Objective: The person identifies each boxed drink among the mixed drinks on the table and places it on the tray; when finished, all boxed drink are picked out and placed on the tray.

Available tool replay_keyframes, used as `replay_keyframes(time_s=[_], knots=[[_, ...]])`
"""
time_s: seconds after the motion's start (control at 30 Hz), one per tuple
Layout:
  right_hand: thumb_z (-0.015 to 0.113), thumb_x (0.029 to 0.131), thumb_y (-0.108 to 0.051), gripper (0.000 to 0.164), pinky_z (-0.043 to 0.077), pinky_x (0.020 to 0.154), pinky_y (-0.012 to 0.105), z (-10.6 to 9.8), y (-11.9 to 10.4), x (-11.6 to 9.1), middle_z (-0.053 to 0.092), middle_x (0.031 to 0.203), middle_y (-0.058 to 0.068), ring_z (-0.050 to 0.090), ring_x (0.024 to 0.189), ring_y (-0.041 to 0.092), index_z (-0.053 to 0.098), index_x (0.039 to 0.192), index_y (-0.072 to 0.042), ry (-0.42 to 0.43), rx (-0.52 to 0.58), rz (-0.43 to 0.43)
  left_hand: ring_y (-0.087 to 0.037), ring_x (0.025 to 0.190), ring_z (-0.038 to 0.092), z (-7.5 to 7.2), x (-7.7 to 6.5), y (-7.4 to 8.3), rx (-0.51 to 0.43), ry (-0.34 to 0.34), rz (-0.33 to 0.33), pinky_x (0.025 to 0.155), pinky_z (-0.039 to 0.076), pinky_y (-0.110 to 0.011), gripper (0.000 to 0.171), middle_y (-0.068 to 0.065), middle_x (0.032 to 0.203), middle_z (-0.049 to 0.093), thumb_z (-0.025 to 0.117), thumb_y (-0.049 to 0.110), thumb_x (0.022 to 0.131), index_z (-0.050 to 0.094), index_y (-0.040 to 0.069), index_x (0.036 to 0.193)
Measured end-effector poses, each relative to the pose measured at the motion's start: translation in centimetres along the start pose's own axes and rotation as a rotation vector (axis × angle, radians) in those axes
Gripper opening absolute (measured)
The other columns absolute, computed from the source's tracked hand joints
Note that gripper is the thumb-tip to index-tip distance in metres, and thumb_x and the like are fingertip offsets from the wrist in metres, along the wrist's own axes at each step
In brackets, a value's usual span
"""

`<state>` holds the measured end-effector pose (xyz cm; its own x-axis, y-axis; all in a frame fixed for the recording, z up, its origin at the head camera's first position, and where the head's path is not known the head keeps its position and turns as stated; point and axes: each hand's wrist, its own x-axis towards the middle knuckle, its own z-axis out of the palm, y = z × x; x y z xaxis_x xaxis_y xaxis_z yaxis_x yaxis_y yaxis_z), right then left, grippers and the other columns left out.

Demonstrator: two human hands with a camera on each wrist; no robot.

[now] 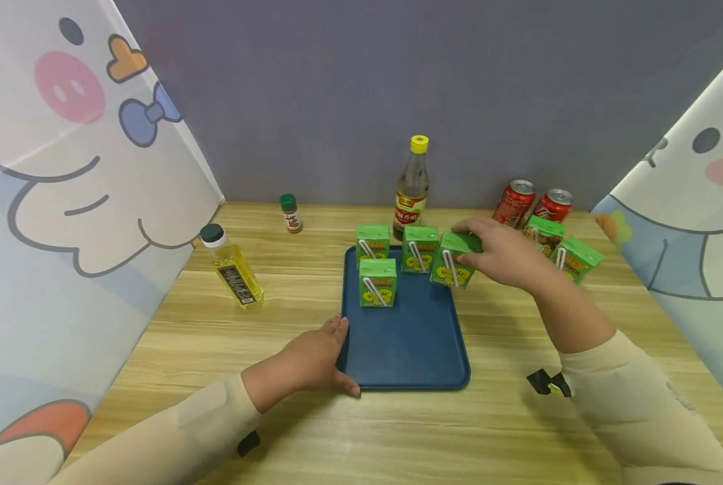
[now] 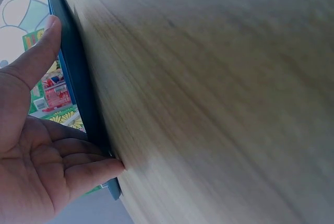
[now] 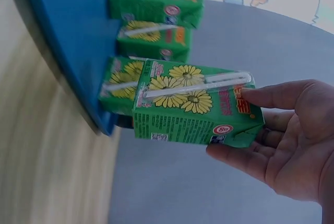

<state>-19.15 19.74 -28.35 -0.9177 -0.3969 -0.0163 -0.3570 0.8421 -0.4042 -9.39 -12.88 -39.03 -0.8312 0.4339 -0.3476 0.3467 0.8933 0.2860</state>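
My right hand grips a green drink carton by its top end, thumb on the front face. In the right wrist view the held carton shows yellow flowers and a white straw, in front of another carton. It hangs over the right back corner of the blue tray. Three similar cartons stand on the tray: one at back left, one nearer, one at back right. My left hand touches the tray's front left edge, fingers along the side; the left wrist view shows its fingertips at the rim.
Behind the tray stands a dark sauce bottle with a yellow cap. At right are two red cans and two more green cartons. An oil bottle and a small green-capped jar stand at left.
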Motion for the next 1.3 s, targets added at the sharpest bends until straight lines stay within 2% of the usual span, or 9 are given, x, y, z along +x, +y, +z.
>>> replay_keyframes(time_s=[0.23,0.53,0.7,1.13,1.3], knots=[[0.07,0.092,-0.021,0.05,0.047,0.092,0.052,2.9,0.0,0.6,0.054,0.136,0.013,0.057,0.115,0.031,0.053,0.138,-0.01,-0.03,0.044,-0.062,-0.034,0.146,0.028,0.0,0.1,-0.1,-0.006,0.002,-0.005,0.111,0.038,-0.046,0.125,-0.024,0.159,0.024,0.079,0.067,0.065,0.025,-0.005,0.153],[0.07,0.091,-0.019,0.05,0.045,0.099,0.053,5.3,0.1,1.3,0.05,0.142,0.012,0.052,0.126,0.033,0.054,0.138,-0.014,-0.073,0.078,-0.093,-0.034,0.146,0.029,-0.1,0.0,0.0,0.001,0.0,0.0,0.11,0.038,-0.046,0.125,-0.025,0.159,0.024,0.079,0.067,0.066,0.025,-0.005,0.153],[0.07,0.092,-0.02,0.051,0.041,0.104,0.055,5.7,0.1,1.5,0.047,0.146,0.012,0.045,0.135,0.035,0.053,0.14,-0.015,-0.097,0.09,-0.1,-0.034,0.146,0.028,-0.1,0.0,0.0,-0.002,0.0,0.0,0.111,0.037,-0.046,0.125,-0.025,0.159,0.023,0.079,0.067,0.066,0.024,-0.005,0.153],[0.069,0.093,-0.022,0.054,0.042,0.103,0.055,6.0,0.0,2.0,0.045,0.148,0.014,0.043,0.136,0.035,0.05,0.142,-0.013,-0.112,0.08,-0.127,-0.034,0.147,0.026,-0.1,0.1,-0.1,0.0,-0.01,-0.009,0.112,0.037,-0.046,0.127,-0.024,0.159,0.022,0.078,0.068,0.065,0.023,-0.004,0.153],[0.069,0.093,-0.032,0.063,0.042,0.102,0.055,5.5,0.3,1.8,0.044,0.147,0.013,0.045,0.134,0.034,0.042,0.147,-0.014,-0.114,0.102,-0.112,-0.034,0.147,0.027,-0.1,0.1,-0.1,-0.006,-0.011,-0.009,0.112,0.037,-0.046,0.127,-0.024,0.159,0.022,0.078,0.068,0.065,0.024,-0.004,0.153]])
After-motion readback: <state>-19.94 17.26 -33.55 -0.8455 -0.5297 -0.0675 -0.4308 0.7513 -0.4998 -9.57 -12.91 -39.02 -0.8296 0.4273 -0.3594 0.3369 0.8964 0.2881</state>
